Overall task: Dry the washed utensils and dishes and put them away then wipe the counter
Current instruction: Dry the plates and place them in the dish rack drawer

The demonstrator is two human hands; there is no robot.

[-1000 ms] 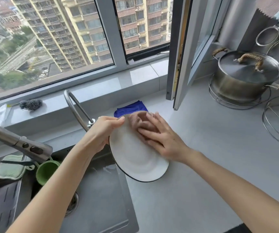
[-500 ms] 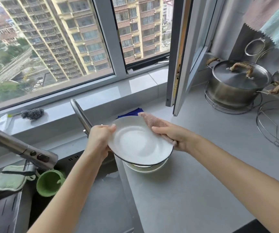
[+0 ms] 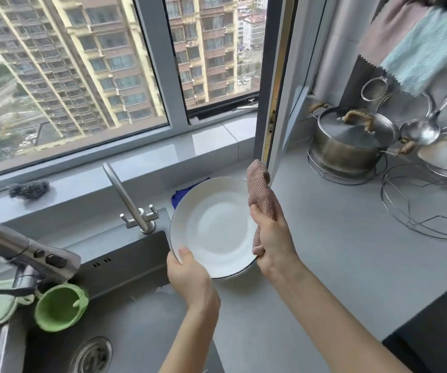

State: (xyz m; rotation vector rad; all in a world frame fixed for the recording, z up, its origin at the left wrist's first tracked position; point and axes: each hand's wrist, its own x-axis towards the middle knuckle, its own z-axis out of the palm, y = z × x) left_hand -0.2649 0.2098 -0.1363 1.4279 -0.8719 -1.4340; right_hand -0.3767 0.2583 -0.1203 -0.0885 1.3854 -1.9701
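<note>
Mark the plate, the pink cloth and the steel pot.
plate [image 3: 217,227]: head view, on its white centre.
pink cloth [image 3: 259,188]: head view, on its upper fold.
steel pot [image 3: 343,157]: head view, on its side wall.

A grey counter [image 3: 338,265] is pictured beneath a high-rise window. A lidded steel pot [image 3: 348,146] is set on a wire trivet [image 3: 324,176] at the far right, with a second trivet [image 3: 426,211] just beside it. A blue cloth [image 3: 187,192] is laid by the back edge, near the sink [image 3: 141,319] sunk into the left.
</note>
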